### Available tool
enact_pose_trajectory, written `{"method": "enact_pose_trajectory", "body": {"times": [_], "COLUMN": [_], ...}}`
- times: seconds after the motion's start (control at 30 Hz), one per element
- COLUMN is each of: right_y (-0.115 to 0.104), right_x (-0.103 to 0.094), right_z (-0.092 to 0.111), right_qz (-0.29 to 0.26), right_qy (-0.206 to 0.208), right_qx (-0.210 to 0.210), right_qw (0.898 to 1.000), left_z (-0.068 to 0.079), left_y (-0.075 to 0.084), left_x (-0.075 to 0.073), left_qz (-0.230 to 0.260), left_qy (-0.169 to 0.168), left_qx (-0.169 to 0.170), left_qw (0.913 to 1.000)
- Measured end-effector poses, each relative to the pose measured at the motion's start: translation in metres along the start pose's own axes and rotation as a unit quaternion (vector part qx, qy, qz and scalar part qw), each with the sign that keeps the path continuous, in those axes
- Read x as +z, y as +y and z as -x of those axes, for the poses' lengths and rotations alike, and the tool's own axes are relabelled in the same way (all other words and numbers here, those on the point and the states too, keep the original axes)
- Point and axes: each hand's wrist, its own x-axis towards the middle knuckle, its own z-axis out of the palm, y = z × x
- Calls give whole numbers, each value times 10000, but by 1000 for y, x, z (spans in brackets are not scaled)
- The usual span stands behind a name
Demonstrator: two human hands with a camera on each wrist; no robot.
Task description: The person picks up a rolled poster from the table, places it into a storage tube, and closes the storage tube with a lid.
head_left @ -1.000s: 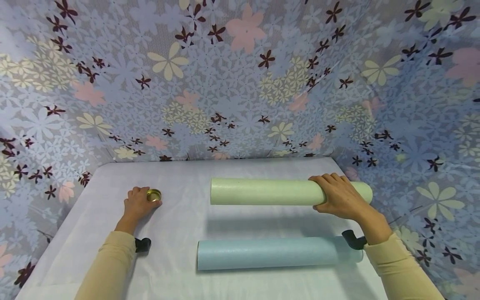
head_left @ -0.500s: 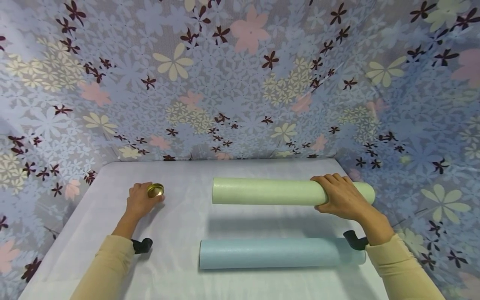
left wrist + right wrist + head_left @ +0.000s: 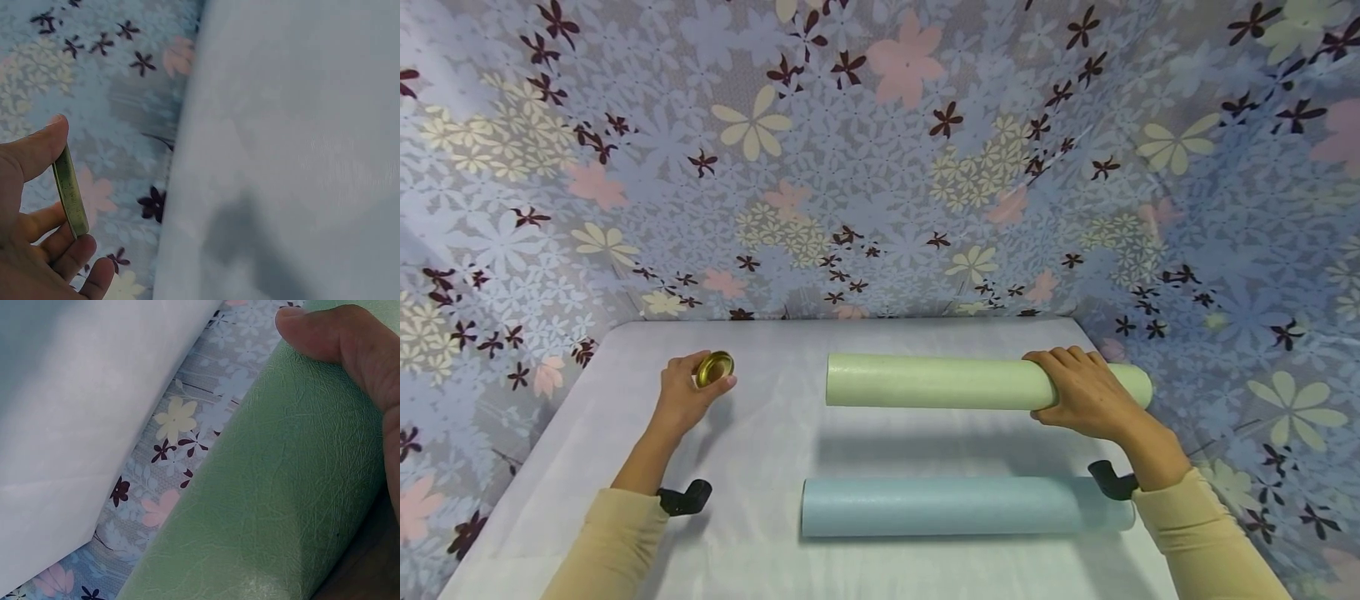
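Note:
In the head view, my left hand (image 3: 681, 398) pinches a gold round jar lid (image 3: 715, 369) by its edge, raised above the white table. The left wrist view has the lid (image 3: 72, 194) edge-on between thumb and fingers. Over at the right, my right hand (image 3: 1081, 393) grips a pale green tube (image 3: 928, 381) near its right end, fingers over the top. The tube lies level, lifted off the table with a shadow under it. In the right wrist view only the thumb (image 3: 334, 331) side of that hand shows along the green tube (image 3: 262, 475).
A light blue tube (image 3: 955, 507) lies on the white table (image 3: 760, 450), nearer me and parallel to the green one. Flower-patterned cloth (image 3: 865, 167) rises behind the table and at its sides. Black wrist mounts (image 3: 685, 498) sit at both cuffs.
My left hand has lifted the jar lid off the table and tilted it up more steeply. The right hand and green tube stay almost still; the view has shifted slightly.

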Motion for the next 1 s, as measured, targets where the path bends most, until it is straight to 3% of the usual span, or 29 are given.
{"method": "enact_pose_trajectory", "body": {"times": [0.6, 1.0], "right_y": [-1, -1], "right_x": [1, -1], "right_z": [-4, -5], "right_qz": [-8, -18], "right_qy": [-63, 6], "right_qx": [19, -21], "right_qw": [10000, 10000], "left_z": [31, 47], "left_y": [43, 64], "left_x": [-1, 8], "left_qz": [1401, 1902], "left_qy": [-20, -255], "left_qx": [254, 488], "left_qw": [9898, 9802]}}
